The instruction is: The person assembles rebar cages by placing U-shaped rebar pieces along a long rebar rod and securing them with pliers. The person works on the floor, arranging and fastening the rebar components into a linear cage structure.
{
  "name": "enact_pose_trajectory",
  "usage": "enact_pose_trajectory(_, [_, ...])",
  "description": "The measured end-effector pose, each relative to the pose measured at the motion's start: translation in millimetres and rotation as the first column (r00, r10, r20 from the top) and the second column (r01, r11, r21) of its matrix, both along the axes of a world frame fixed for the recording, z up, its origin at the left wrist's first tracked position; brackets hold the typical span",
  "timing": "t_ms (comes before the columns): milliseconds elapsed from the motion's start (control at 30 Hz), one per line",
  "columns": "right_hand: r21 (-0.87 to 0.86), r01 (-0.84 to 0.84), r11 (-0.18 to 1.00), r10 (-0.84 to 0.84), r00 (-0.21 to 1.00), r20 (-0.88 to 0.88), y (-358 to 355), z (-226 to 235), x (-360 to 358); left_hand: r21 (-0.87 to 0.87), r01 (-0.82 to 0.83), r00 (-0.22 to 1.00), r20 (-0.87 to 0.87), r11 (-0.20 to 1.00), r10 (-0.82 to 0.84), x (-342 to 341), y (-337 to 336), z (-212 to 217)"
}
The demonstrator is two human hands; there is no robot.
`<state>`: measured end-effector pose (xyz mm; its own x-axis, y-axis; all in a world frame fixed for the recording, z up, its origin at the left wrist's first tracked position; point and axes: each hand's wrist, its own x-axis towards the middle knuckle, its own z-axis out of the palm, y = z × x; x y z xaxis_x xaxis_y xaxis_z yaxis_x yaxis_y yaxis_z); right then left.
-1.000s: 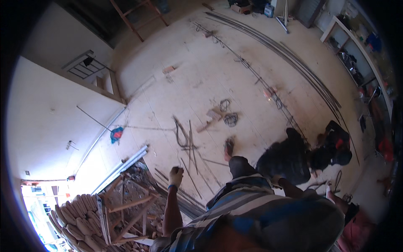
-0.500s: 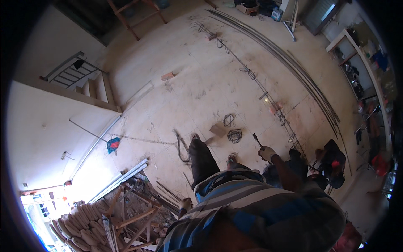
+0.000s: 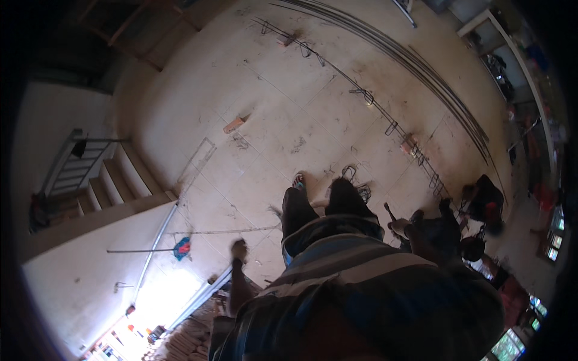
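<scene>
My right hand (image 3: 398,226), in a pale glove, is closed around a short dark tool (image 3: 389,212) with a thicker tip; its exact kind is unclear. My left hand (image 3: 239,249) hangs out to the left above the floor, dark and blurred, so its fingers cannot be read. Bent wire stirrups (image 3: 363,192) lie on the floor beyond my right knee, partly hidden by my leg. Farther right, a long rebar assembly (image 3: 391,114) with several stirrups on it runs diagonally, propped on bricks (image 3: 409,144).
Long loose steel bars (image 3: 421,78) curve along the right. Dark-clothed figures (image 3: 483,201) are close by on my right. A loose brick (image 3: 235,124) sits ahead; steps (image 3: 117,180) with a railing rise at left. Metal profiles (image 3: 208,295) and stacked sacks (image 3: 186,340) lie at lower left.
My view and body have turned and moved forward, with my legs now nearer the stirrups. My left hand has swung forward and outward; my right hand keeps the tool.
</scene>
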<state>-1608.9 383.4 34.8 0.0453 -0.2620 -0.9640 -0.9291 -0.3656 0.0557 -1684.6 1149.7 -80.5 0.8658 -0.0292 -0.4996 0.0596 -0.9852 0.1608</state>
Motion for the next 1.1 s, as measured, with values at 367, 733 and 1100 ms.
enact_pose_trajectory(367, [0.147, -0.144, 0.979, 0.111, 0.971, 0.211, 145.8, -0.5, 205.5, -0.583, -0.427, 0.763, 0.179, 0.691, 0.622, 558.4, 136.9, 194.5])
enact_pose_trajectory(733, [0.104, -0.033, 0.994, 0.017, 0.990, 0.143, 177.0, -77.9, 481.0, -0.311, -0.704, 0.683, -0.541, 0.638, 0.490, 518.4, 77.0, 97.9])
enact_pose_trajectory(1100, [0.138, 0.417, 0.898, -0.425, 0.745, 0.513, 232.6, -33.8, 752.5, -0.117, -0.818, 0.531, -0.532, 0.564, 0.660, 792.7, 202.5, 148.0])
